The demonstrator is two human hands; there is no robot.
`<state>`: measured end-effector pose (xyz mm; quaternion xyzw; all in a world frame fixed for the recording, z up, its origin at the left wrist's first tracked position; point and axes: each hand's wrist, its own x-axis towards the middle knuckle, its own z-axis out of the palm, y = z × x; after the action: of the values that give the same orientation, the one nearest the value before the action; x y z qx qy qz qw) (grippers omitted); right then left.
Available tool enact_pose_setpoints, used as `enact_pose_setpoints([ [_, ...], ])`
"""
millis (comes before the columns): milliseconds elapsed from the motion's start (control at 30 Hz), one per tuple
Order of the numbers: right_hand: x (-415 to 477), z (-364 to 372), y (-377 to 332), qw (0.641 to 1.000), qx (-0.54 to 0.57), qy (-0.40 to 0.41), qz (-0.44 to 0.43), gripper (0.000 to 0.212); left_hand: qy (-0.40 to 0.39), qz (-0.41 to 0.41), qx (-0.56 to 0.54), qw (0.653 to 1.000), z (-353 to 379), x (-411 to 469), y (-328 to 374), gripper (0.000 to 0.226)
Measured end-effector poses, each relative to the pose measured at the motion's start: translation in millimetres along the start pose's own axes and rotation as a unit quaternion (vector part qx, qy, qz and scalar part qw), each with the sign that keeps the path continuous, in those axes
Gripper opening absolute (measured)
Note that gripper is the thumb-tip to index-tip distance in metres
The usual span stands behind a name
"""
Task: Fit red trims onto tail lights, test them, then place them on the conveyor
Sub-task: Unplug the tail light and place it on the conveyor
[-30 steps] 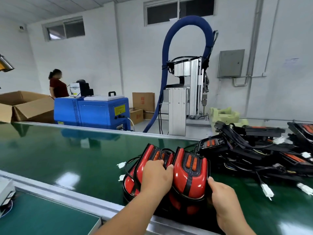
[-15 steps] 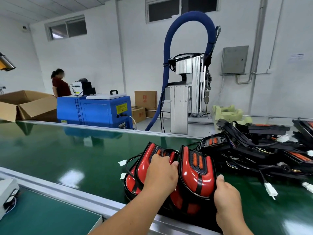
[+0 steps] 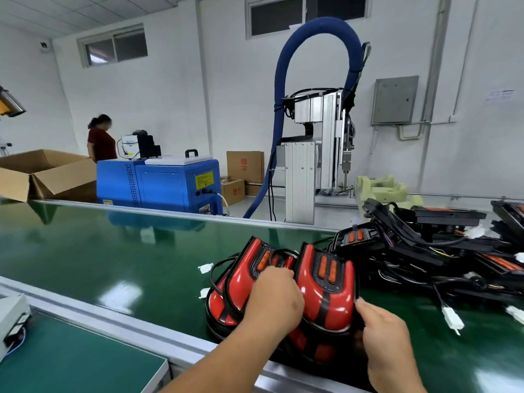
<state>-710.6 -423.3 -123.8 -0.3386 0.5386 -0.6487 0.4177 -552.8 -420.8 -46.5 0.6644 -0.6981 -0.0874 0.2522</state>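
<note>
Two red-trimmed pieces stand side by side at the near edge of the green conveyor in my head view: the left tail light and the right tail light. My left hand lies between them, fingers curled over the left tail light. My right hand grips the right tail light's lower right rim. A pile of black housings with loose wiring lies just to the right.

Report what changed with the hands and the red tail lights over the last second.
Barely anything. The right hand closed a little tighter on the lower edge of the right tail light. The left hand keeps gripping the left tail light. Both lights stay on the conveyor; the black pile is unmoved.
</note>
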Motion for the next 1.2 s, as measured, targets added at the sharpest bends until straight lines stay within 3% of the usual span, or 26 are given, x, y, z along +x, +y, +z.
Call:
enact_pose_setpoints([
  [67, -4, 7, 1, 0.998, -0.046, -0.03, -0.01, 0.025, 0.015, -0.013, -0.003, 1.0, -10, 5, -12, 0.037],
  [267, -1, 21, -2, 0.992, -0.108, -0.028, -0.062, 0.043, -0.041, -0.076, -0.035, 0.996, -17, 17, -32, 0.038],
  [433, 3, 21, 3, 0.987, -0.131, 0.044, -0.08, 0.021, -0.017, -0.027, 0.021, 0.999, -13, 18, -28, 0.034],
  [567, 3, 18, 6, 0.989, -0.131, 0.039, -0.063, 0.049, 0.005, 0.004, 0.045, 0.999, -11, 14, -26, 0.042],
  [1200, 14, 9, 6, 0.986, -0.12, 0.095, -0.061, 0.056, 0.004, 0.022, 0.016, 1.0, -13, 3, -15, 0.047],
])
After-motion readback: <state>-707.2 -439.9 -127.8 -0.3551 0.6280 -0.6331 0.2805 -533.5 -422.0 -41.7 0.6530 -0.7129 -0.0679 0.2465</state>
